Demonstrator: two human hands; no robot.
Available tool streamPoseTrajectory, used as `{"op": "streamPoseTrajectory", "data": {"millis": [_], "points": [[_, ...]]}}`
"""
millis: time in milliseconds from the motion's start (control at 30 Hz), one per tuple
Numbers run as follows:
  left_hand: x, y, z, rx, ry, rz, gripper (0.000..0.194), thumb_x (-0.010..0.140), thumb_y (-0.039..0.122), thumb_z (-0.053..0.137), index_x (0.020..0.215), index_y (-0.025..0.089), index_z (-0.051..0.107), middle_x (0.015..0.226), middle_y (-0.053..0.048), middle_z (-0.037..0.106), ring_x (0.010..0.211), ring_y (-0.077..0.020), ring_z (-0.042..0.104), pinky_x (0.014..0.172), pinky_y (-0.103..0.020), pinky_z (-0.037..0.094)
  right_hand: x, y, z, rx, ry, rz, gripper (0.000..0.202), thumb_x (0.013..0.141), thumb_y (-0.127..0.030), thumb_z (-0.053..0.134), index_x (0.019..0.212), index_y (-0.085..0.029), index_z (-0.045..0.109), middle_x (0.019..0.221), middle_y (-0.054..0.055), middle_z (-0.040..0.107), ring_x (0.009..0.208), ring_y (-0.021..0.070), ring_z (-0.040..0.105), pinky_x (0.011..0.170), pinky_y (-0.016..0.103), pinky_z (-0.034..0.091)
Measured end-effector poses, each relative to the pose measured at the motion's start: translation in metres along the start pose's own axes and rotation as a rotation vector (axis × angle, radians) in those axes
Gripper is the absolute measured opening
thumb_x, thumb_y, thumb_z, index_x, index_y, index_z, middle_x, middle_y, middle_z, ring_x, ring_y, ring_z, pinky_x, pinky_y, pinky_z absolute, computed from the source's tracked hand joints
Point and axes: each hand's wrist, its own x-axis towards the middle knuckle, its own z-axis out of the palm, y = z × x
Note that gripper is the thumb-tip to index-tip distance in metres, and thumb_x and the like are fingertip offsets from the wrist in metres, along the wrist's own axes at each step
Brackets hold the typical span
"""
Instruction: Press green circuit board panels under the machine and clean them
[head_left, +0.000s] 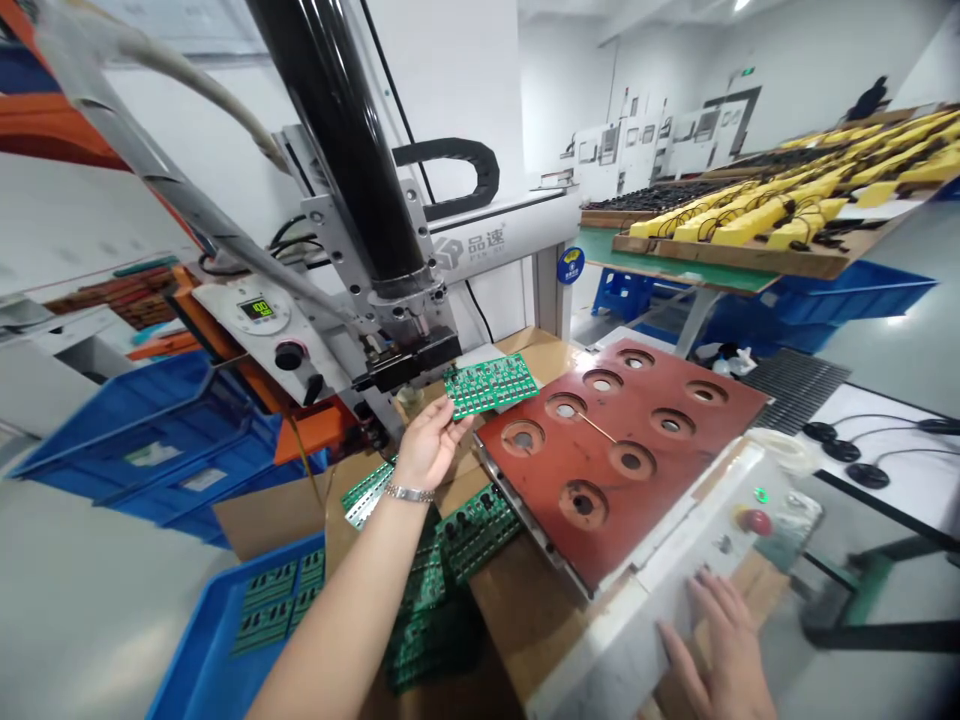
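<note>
My left hand pinches the near left corner of a green circuit board packed with small components. The board is tilted, beside the far left edge of a red fixture plate that has several round recesses. More green circuit boards lie below my left forearm, which hides some of them. My right hand lies on the white front panel of the machine with its fingers apart, holding nothing. Close by on that panel are a red push button and a green-lit button.
A machine head with a black cylinder hangs at the left of the plate. Blue bins are stacked at left; a blue tray holds boards. Yellow parts cover a bench at back right. Black cables lie at right.
</note>
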Motion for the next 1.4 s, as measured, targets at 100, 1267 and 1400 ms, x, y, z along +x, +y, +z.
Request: {"op": "streamPoseTrajectory", "data": {"millis": [100, 1267, 1400], "points": [[0.001, 0.001, 0.001, -0.007, 0.017, 0.005, 0.014, 0.083, 0.019, 0.057, 0.095, 0.014, 0.061, 0.096, -0.005, 0.063, 0.079, -0.0165, 0.061, 0.066, -0.035, 0.053, -0.001, 0.0, 0.0, 0.012, -0.003, 0.018, 0.06, 0.082, -0.053, 0.046, 0.127, -0.013, 0.038, 0.127, 0.019, 0.044, 0.124, 0.0372, 0.037, 0.097, 0.059, 0.037], [0.012, 0.005, 0.007, -0.02, 0.05, 0.035, 0.022, 0.084, 0.024, 0.055, 0.105, 0.016, 0.059, 0.107, -0.007, 0.061, 0.086, -0.0188, 0.061, 0.071, -0.038, 0.053, -0.002, -0.001, -0.001, 0.017, -0.021, 0.034, 0.057, 0.083, -0.052, 0.046, 0.126, -0.014, 0.038, 0.127, 0.017, 0.044, 0.125, 0.0359, 0.036, 0.098, 0.058, 0.036], [0.013, 0.006, 0.009, -0.013, 0.044, 0.035, 0.023, 0.084, 0.023, 0.056, 0.105, 0.016, 0.059, 0.107, -0.007, 0.061, 0.086, -0.0191, 0.061, 0.071, -0.038, 0.053, -0.001, 0.0, -0.001, 0.008, -0.012, 0.015, 0.059, 0.083, -0.053, 0.045, 0.127, -0.015, 0.037, 0.127, 0.018, 0.043, 0.124, 0.0365, 0.037, 0.097, 0.059, 0.037]]}}
